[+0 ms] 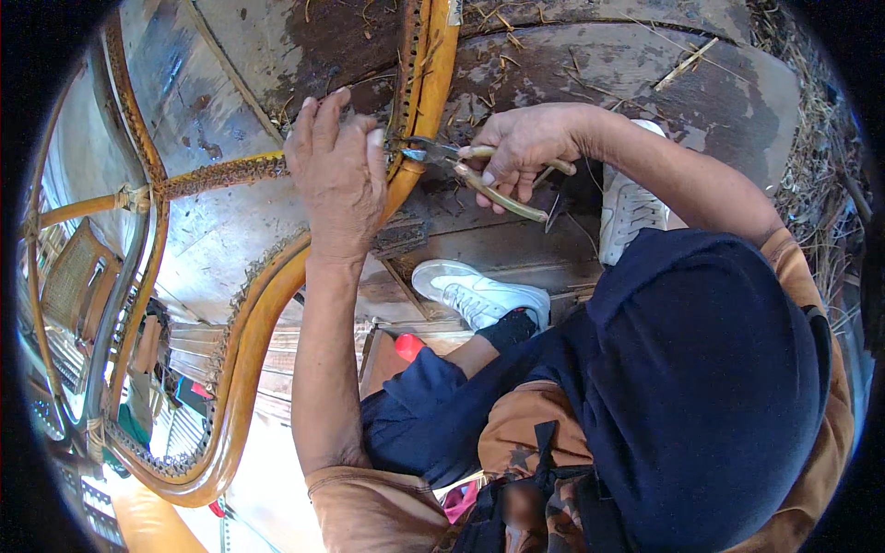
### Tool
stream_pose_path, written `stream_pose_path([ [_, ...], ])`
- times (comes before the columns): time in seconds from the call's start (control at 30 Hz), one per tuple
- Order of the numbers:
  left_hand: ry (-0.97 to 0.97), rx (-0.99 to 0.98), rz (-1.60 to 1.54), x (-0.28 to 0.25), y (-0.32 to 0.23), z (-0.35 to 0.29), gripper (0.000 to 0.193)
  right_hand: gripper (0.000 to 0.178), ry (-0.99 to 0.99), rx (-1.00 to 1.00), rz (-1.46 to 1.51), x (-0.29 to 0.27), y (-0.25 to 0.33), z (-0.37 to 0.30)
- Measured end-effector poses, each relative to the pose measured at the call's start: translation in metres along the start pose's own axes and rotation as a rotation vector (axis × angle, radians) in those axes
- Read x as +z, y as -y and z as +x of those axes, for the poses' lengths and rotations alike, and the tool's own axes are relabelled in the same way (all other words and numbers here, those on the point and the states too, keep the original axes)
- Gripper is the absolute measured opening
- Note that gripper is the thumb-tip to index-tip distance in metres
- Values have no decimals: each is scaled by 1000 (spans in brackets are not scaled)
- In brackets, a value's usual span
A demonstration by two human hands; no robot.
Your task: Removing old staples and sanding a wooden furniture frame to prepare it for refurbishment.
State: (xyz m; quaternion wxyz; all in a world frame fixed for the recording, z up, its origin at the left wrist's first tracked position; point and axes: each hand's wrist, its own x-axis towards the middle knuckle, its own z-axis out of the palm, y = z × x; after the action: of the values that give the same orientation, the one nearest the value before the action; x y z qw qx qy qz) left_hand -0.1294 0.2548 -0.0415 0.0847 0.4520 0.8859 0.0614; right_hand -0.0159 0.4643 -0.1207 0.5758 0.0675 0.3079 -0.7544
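A curved, glossy rattan furniture frame [269, 290] runs across the left half of the head view, its inner edge lined with a rough row of cut cane ends. At its junction with a crossbar [226, 175], my left hand [336, 180] is bent over the bar and holds it, fingertips partly hidden. My right hand [530, 152] is closed around a pair of pliers [502, 195] with worn yellowish handles. The pliers' dark metal jaws meet the frame just right of my left thumb. Whether something is between the jaws, I cannot tell.
Wet, stained boards [553, 74] lie below, scattered with cane scraps. Dry strands are heaped [811, 147] along the right edge. My white shoes [484, 290] rest beside the frame. A red object [408, 347] sits near my knee, and a woven-cane chair part [81, 276] stands far left.
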Motion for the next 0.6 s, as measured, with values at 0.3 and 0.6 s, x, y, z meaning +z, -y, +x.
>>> stream_pose_path([
  [0.3, 148, -83, -28, 0, -13, -4, 14, 26, -52, -17, -57, 3, 0, -3],
  [0.6, 100, -57, -70, 5, -11, -3, 15, 23, -9, 12, 8, -8, 6, 5],
])
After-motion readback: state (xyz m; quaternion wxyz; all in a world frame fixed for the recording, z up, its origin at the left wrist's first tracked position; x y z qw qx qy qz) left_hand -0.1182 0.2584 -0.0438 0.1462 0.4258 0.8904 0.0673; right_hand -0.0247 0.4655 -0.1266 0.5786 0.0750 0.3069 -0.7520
